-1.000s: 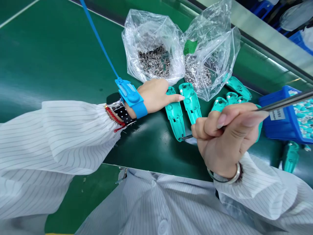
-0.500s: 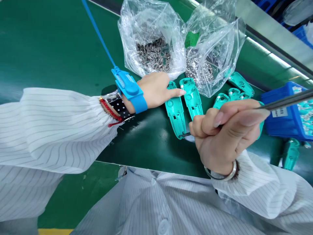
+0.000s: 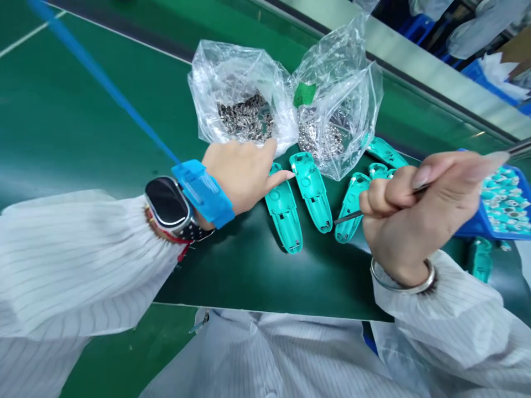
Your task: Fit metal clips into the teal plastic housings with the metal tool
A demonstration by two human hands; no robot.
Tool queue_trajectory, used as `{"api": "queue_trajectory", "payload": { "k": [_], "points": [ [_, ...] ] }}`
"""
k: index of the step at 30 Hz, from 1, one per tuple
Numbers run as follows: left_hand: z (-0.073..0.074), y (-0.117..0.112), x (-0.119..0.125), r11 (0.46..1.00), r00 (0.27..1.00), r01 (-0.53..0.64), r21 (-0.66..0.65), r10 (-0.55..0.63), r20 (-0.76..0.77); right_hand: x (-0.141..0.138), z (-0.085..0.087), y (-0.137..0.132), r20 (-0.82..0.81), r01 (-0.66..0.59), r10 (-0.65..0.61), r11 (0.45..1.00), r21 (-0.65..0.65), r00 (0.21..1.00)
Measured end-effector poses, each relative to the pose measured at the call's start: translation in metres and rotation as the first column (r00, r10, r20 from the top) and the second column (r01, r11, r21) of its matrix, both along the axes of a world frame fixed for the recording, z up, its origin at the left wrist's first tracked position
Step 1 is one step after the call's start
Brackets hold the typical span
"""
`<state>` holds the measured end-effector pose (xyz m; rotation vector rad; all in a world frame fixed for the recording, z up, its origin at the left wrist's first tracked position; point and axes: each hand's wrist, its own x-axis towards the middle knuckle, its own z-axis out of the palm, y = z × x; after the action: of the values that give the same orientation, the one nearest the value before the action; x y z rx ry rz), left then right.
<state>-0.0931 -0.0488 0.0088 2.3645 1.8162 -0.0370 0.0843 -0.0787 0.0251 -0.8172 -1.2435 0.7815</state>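
My left hand [image 3: 240, 174] lies over the top end of a teal plastic shell [image 3: 286, 215], thumb stretched out to the upper edge of a second teal shell [image 3: 312, 190]. Its other fingers are partly hidden; the thumb and index finger are apart. Closed in a fist, my right hand [image 3: 415, 215] grips thin metal tweezers [image 3: 348, 217]. Their tip is by the lower end of the second shell. A third teal shell [image 3: 352, 204] lies just right of it, partly behind the tweezers. The shells lie hollow side up.
Behind the left hand stand two clear bags of small metal parts, a left bag [image 3: 244, 116] and a right bag [image 3: 321, 132]. More teal shells [image 3: 385, 152] lie farther right. A blue bin [image 3: 483, 221] holds small teal-and-white parts. A blue wrist strap cord [image 3: 120, 99] runs up left.
My right hand has moved the tweezers' tip from the left shell's lower end to the second shell's lower end. My left hand stays by the shells' upper ends. The view has shifted.
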Motion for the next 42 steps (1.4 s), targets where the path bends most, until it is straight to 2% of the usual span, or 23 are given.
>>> {"api": "queue_trajectory", "payload": {
  "k": [4, 8, 13, 18, 24, 28, 33, 37, 42],
  "points": [
    [0.022, 0.0, 0.013, 0.987, 0.994, 0.079, 0.141, -0.067, -0.083, 0.007, -0.003, -0.001, 0.098, -0.032, 0.033, 0.999, -0.005, 0.995],
    [0.033, 0.005, 0.031, 0.948, 0.96, 0.279, 0.151, -0.275, -0.049, -0.005, -0.001, -0.013, 0.137, -0.045, 0.049, 0.999, -0.029, 0.989],
    [0.025, 0.003, 0.037, 0.953, 0.956, 0.293, 0.075, -0.29, -0.038, -0.022, 0.004, -0.022, 0.068, -0.084, 0.088, 0.995, -0.052, 0.994],
    [0.018, 0.003, 0.036, 0.959, 0.964, 0.258, 0.121, -0.248, -0.095, -0.024, 0.006, -0.021, 0.044, -0.119, 0.12, 0.993, -0.021, 0.992],
    [0.016, 0.004, 0.038, 0.957, 0.963, 0.267, 0.118, -0.259, -0.076, -0.025, 0.007, -0.023, 0.065, -0.088, 0.089, 0.996, -0.017, 0.994],
    [0.015, 0.005, 0.037, 0.954, 0.958, 0.286, 0.091, -0.283, -0.043, -0.025, 0.007, -0.023, 0.034, -0.105, 0.105, 0.994, 0.003, 0.994],
    [0.015, 0.008, 0.035, 0.939, 0.942, 0.335, 0.073, -0.332, -0.05, -0.026, 0.002, -0.025, 0.025, -0.121, 0.122, 0.992, -0.032, 0.992],
    [0.015, 0.008, 0.034, 0.925, 0.931, 0.365, 0.107, -0.358, -0.074, -0.028, -0.002, -0.03, 0.005, -0.094, 0.094, 0.996, 0.012, 0.996],
    [0.015, 0.007, 0.033, 0.92, 0.927, 0.371, 0.13, -0.359, -0.107, -0.03, -0.005, -0.032, 0.049, -0.005, 0.002, 0.998, 0.056, 0.999]
  ]
}}
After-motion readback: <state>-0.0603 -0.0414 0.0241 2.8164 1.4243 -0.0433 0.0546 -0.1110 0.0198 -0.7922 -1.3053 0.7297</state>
